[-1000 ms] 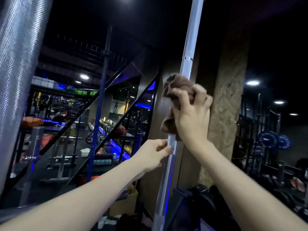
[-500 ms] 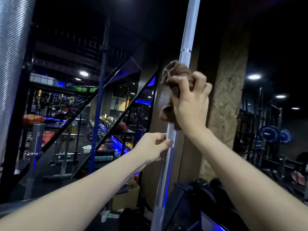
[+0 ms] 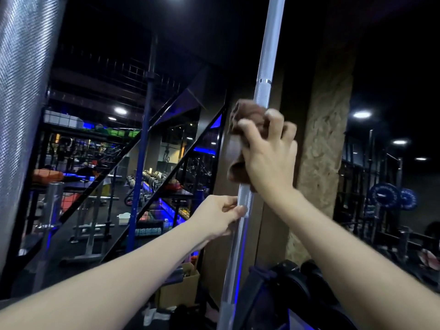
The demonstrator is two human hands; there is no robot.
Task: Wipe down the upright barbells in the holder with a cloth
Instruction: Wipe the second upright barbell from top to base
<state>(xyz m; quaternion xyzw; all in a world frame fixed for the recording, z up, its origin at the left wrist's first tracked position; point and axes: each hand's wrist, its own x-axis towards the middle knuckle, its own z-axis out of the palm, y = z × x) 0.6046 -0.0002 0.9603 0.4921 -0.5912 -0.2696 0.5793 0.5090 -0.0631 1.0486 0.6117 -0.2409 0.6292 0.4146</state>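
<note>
1. A dim gym seen from a camera worn on a person's head, with both bare forearms reaching forward and up toward a tall, upright silver steel barbell [image 3: 266, 67] that runs from the top edge to the bottom edge, a little right of centre.
2. The right hand [image 3: 269, 158] is raised higher on the bar. Its fingers are curled round a bunched brown cloth [image 3: 247, 120] and press it against the shaft, just below a bright ring on the knurled section. Part of the cloth hangs down on the left of the bar beneath the hand.
3. The left hand [image 3: 219, 215] is lower on the same bar, just beneath the cloth. Its thumb and fingertips curl against the left side of the shaft and hold it; how far the fingers wrap behind cannot be seen.
4. The holder at the foot of the barbell is not clearly visible; the lower shaft runs down beside dark, rounded black equipment [image 3: 297, 282] at bottom right.
5. At the far left edge, very close to the camera, stands a second wide knurled silver bar [image 3: 21, 115], blurred by nearness.
6. Behind the bar stands a rough beige pillar [image 3: 326, 151].
7. In the background on the left are a blue upright post [image 3: 140, 175], black diagonal frames, and rows of dumbbells under blue strip lighting.
8. At far right, blue weight plates [image 3: 383, 195] hang on a dark rack, with round ceiling lights above.
</note>
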